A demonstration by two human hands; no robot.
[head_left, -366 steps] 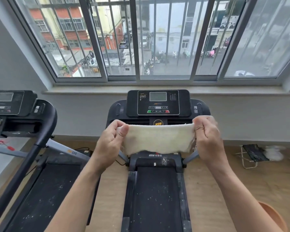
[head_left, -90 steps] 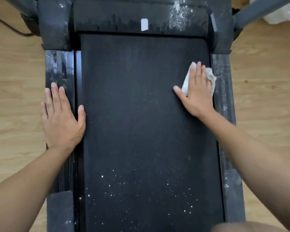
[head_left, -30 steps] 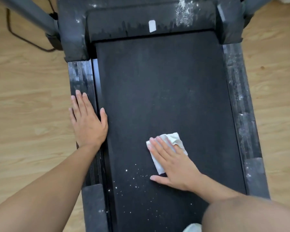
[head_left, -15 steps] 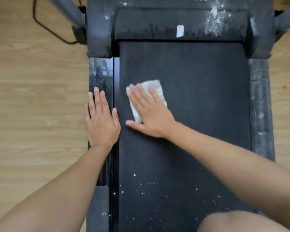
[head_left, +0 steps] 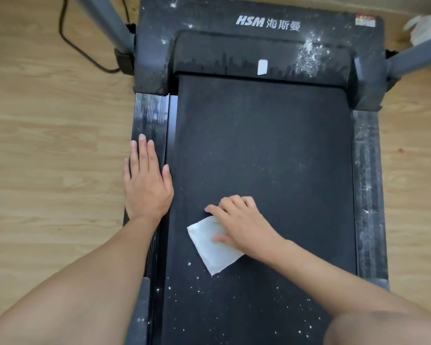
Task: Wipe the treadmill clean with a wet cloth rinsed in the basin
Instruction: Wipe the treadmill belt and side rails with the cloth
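White specks (head_left: 189, 264) dotted the near end of the black treadmill belt (head_left: 271, 145). Mid-wipe, the right hand (head_left: 241, 222) gripped the folded white cloth (head_left: 214, 252) with curled fingers (head_left: 230, 202); the left hand (head_left: 146, 185) lay flat, fingers together, on the ribbed side rail (head_left: 149, 115). The next stroke probably had to reach those specks

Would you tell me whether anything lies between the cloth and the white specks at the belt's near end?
Nothing visible does. The cloth, held by the right hand, lies on the belt just short of the specks, with bare belt between; the left hand rests aside on the side rail.
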